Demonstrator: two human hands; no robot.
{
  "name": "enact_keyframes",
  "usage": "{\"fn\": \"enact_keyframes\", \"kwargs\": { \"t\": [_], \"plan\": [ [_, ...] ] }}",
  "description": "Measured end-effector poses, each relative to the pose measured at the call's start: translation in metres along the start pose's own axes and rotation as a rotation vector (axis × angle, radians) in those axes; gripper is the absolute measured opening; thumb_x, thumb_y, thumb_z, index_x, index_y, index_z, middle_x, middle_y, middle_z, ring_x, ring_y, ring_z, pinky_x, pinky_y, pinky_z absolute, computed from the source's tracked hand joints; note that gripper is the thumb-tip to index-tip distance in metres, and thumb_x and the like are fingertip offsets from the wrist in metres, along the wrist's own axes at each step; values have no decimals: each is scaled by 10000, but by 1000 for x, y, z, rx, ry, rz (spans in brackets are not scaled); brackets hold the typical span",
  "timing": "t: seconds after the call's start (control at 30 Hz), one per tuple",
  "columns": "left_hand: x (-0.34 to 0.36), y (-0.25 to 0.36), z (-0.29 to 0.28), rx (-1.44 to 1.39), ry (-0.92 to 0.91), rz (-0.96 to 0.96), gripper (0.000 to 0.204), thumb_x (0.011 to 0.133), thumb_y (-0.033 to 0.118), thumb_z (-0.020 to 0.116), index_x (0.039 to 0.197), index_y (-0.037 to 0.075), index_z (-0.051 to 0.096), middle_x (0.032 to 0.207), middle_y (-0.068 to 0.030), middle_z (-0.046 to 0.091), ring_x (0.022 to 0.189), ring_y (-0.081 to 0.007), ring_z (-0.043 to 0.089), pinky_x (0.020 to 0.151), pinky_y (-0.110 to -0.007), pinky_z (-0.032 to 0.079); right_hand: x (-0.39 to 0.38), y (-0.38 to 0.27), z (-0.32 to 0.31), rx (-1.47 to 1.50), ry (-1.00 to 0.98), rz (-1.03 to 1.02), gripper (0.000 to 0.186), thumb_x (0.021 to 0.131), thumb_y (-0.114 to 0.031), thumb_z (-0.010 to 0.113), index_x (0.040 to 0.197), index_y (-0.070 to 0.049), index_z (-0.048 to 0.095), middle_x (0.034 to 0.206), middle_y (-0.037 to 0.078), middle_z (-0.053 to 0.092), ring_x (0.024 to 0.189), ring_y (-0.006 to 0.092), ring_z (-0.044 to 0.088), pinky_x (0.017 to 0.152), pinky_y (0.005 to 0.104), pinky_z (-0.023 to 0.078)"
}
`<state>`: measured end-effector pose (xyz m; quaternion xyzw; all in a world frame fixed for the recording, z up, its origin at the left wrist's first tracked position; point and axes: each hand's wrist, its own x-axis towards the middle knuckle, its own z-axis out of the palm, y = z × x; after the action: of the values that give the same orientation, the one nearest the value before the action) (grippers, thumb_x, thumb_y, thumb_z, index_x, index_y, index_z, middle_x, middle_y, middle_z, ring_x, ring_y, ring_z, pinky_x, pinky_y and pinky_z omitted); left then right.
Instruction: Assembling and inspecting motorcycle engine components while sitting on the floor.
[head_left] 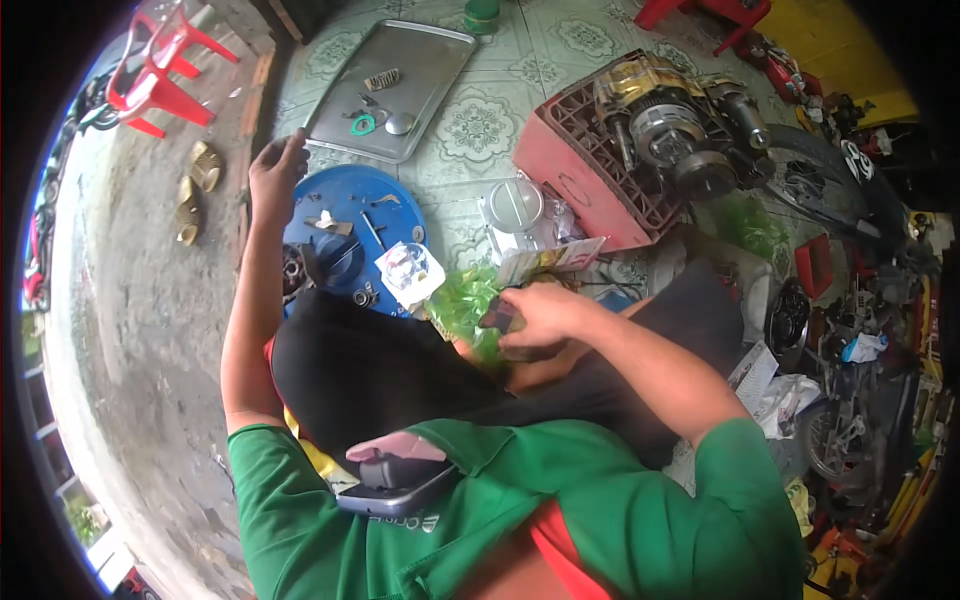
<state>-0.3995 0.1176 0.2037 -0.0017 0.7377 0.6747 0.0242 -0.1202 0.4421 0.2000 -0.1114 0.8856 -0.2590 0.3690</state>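
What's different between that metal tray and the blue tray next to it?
Shape: the metal tray is a rectangle with rounded corners, while the blue tray is round.
Colour: the metal tray is dull grey; the blue tray is a strong, even blue.
Place: the metal tray lies higher in the picture, the blue tray lower.
Shared: both have small loose items scattered on them.

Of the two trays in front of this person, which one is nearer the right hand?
The blue tray. It is round and nearer the right hand; the metal tray is rectangular and lies farther off.
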Motion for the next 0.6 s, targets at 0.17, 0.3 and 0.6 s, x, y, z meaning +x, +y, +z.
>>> {"fn": "enact_keyframes", "kwargs": {
  "t": [0.17,0.3,0.6],
  "plan": [
    [-30,69,-56,427,31,18,415,926,367,676,1156,21,685,856,20,630,686,-57,485,603,-235,413,9,-5,0,-22,-97,-136,582,780,-455,736,1230,-105,619,1048,186,693,970,315,674,833,426,534],
    [-9,54,-96,-40,6,-101,262,902,232,693,1037,7,692,889,-78,702,760,-160,669,649,-280,526,-19,-18,-14,64,56,-34,650,786,-425,761,1301,-87,554,1149,202,664,1034,302,659,883,401,520],
    [27,-120,-169,592,329,-247,409,792,307,698,1061,-1,700,917,-119,727,819,-228,691,734,-371,552,-3,33,13,138,-55,113,772,768,-436,779,1309,42,502,1233,270,609,1186,353,588,975,410,468]
  ]
}}
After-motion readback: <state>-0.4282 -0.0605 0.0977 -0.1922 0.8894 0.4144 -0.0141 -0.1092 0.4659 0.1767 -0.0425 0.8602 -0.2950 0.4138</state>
